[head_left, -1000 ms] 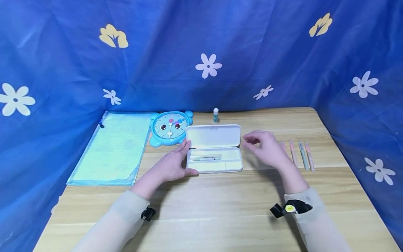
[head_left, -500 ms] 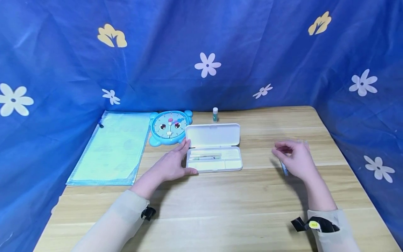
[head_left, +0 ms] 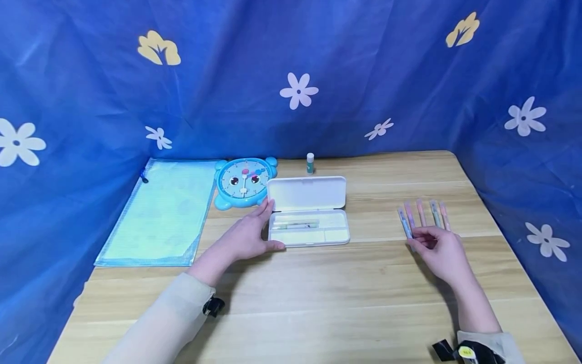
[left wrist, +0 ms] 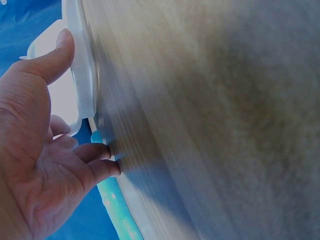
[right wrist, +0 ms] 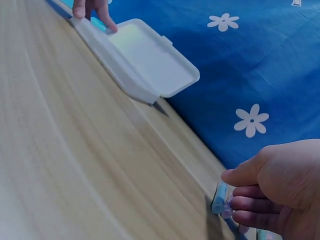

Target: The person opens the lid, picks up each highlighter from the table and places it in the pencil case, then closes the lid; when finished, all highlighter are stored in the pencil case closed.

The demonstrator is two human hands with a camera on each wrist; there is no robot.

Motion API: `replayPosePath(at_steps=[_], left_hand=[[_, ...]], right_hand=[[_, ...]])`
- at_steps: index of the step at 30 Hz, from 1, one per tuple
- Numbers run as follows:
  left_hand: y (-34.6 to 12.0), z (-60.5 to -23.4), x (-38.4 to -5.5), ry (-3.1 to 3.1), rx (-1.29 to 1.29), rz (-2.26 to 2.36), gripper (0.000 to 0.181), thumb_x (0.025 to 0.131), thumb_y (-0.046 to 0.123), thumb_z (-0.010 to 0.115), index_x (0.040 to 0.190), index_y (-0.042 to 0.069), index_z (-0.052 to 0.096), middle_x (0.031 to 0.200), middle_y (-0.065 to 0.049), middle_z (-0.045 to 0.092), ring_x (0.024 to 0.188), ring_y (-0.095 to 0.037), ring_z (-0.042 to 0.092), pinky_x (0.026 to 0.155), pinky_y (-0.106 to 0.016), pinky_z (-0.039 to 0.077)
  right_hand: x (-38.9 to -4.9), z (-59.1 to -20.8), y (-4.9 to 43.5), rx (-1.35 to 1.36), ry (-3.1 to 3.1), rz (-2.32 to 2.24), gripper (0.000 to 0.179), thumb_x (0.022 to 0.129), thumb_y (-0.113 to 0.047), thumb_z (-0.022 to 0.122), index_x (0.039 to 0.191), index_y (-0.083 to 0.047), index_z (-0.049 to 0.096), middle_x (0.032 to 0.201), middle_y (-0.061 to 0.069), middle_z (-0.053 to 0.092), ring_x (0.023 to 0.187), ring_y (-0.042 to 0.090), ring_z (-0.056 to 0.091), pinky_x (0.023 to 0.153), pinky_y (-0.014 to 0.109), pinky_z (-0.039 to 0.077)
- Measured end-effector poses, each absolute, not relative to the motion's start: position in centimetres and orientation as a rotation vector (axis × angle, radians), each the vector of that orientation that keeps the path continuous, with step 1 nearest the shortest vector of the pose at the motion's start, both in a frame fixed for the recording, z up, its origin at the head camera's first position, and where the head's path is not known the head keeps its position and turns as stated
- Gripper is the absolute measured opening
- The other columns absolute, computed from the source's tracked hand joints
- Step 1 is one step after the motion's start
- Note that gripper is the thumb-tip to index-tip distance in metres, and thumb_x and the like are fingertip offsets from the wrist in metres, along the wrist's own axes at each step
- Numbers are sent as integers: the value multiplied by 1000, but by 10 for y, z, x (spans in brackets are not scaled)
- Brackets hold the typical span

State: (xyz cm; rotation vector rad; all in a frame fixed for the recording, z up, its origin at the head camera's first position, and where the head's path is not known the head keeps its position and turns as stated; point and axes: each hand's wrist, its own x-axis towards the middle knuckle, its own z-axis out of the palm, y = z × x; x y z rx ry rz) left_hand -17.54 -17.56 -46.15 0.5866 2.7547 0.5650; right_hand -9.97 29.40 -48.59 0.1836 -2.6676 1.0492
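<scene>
A white pencil case (head_left: 336, 236) lies with its lid up; a few slim pens (head_left: 297, 225) rest in its back compartment. My left hand (head_left: 245, 236) holds the case by its left end, thumb at the front edge and fingers by the hinge side. In the left wrist view the thumb (left wrist: 62, 52) lies against the white wall. On the right, my right hand (head_left: 443, 255) pinches the near end of a blue pen (head_left: 404, 222) between thumb and forefinger. Several other pens, pink, purple and green (head_left: 435, 215), lie beside it, their near ends partly hidden by the hand.
A blue bear-shaped toy clock (head_left: 243, 183) lies left of the case, close to its lid. Farther left is a light-blue mesh zip folder (head_left: 156, 215). Behind the case a glue stick (head_left: 310, 164) stands upright. A blue flowered cloth (head_left: 236, 76) hangs behind the table.
My right hand has moved from beside the case right and nearer to me, to the pens, and now pinches the blue one. The left hand stays on the case.
</scene>
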Motion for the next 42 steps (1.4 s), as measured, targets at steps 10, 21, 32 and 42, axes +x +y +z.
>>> replayPosePath(at_steps=[10, 21, 32, 42], left_hand=[[-175, -460, -175, 2749, 577, 559, 125, 83, 65, 83, 170, 8, 13, 175, -14, 8, 156, -39, 26, 123, -52, 31], [-175, -461, -174, 2747, 584, 570, 126, 82, 66, 83, 170, 8, 13, 175, -15, 8, 156, -40, 25, 123, -52, 30], [-176, -461, -175, 2759, 600, 559, 126, 82, 67, 83, 169, 6, 15, 174, -18, 11, 154, -43, 29, 122, -54, 33], [-176, -460, -173, 2763, 591, 559, 126, 82, 66, 83, 169, 6, 16, 174, -18, 11, 153, -43, 29, 122, -54, 32]], right_hand=[[-97, -493, 291, 130, -2726, 891, 19, 85, -4, 88, 98, 5, 79, 81, 7, 75, 68, 15, 67, 59, 22, 54], [-104, -490, 284, 82, -2792, 788, 12, 84, -3, 86, 88, 5, 78, 72, 6, 72, 63, 17, 66, 61, 42, 56], [-110, -486, 282, 99, -2735, 825, 12, 85, 1, 82, 95, 6, 78, 75, 3, 69, 65, 16, 62, 72, 47, 50], [-124, -470, 280, 280, -2586, 978, 14, 91, 9, 74, 105, 11, 74, 81, 11, 65, 80, 34, 60, 125, 62, 15]])
